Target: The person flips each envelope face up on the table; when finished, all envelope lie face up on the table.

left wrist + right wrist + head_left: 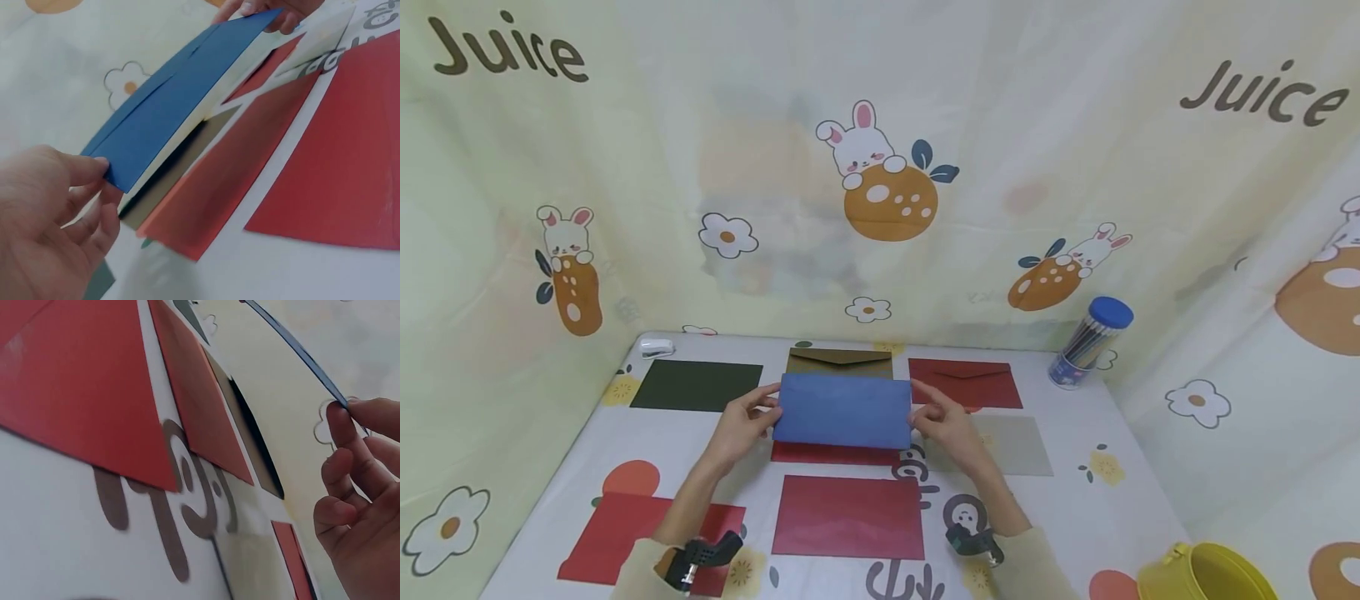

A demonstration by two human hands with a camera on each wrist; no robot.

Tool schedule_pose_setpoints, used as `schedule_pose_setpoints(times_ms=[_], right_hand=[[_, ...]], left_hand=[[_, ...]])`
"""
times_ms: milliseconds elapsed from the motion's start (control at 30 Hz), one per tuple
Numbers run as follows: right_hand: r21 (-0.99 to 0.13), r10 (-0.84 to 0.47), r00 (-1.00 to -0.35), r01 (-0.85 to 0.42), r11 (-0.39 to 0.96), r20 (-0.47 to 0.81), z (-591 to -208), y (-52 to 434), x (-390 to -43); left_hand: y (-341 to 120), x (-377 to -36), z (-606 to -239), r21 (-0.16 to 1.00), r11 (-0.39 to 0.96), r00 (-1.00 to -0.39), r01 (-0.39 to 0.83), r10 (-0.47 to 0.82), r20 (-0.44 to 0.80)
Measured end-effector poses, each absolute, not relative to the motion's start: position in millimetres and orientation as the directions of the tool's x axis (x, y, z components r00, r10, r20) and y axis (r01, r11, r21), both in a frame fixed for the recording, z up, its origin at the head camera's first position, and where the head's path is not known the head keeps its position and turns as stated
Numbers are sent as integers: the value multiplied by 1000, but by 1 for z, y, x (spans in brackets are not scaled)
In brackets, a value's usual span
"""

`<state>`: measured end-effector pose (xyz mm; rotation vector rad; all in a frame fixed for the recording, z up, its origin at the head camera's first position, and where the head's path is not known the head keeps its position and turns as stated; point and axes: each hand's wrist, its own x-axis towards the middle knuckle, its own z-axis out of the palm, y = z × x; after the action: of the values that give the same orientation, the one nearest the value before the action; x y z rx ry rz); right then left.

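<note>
Both hands hold a blue envelope [844,410] up above the table, one at each short end. The left hand [743,427] pinches its left end between thumb and fingers, as the left wrist view shows up close [69,206]. At the other end the right hand [946,423] pinches the edge with thumb and forefinger; in the right wrist view the envelope [303,356] appears nearly edge-on. Behind and below it lie a gold-brown envelope [842,362] and a red envelope [835,454], both partly hidden. Nearer the person, another red envelope [850,517] lies flat.
A dark green envelope [696,386] and a white stapler-like item [657,347] are at back left. A red envelope [966,383], a pale grey one [1015,444] and a blue-lidded tub of sticks [1090,342] lie right. A yellow bucket [1206,573] stands front right; another red envelope [617,537] front left.
</note>
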<state>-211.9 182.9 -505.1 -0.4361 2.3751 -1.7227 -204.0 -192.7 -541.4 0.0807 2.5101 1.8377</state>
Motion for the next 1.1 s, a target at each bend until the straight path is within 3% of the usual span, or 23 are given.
schedule_pose_setpoints(times_ms=[233, 467, 667, 1100], right_hand=[[-952, -414, -910, -126, 281, -1, -534, 157, -222], [-936, -431, -901, -109, 334, -48, -541, 99, -223], [-950, -486, -871, -91, 298, -69, -548, 50, -222], [-974, -567, -796, 120, 193, -210, -546, -12, -217]], left_hand=[[-223, -193, -538, 920, 391, -995, -11, 82, -47], [-274, -179, -537, 859, 509, -996, -62, 30, -90], [-319, -160, -536, 807, 584, -993, -93, 6, -119], [-373, -135, -540, 716, 660, -974, -228, -137, -183]])
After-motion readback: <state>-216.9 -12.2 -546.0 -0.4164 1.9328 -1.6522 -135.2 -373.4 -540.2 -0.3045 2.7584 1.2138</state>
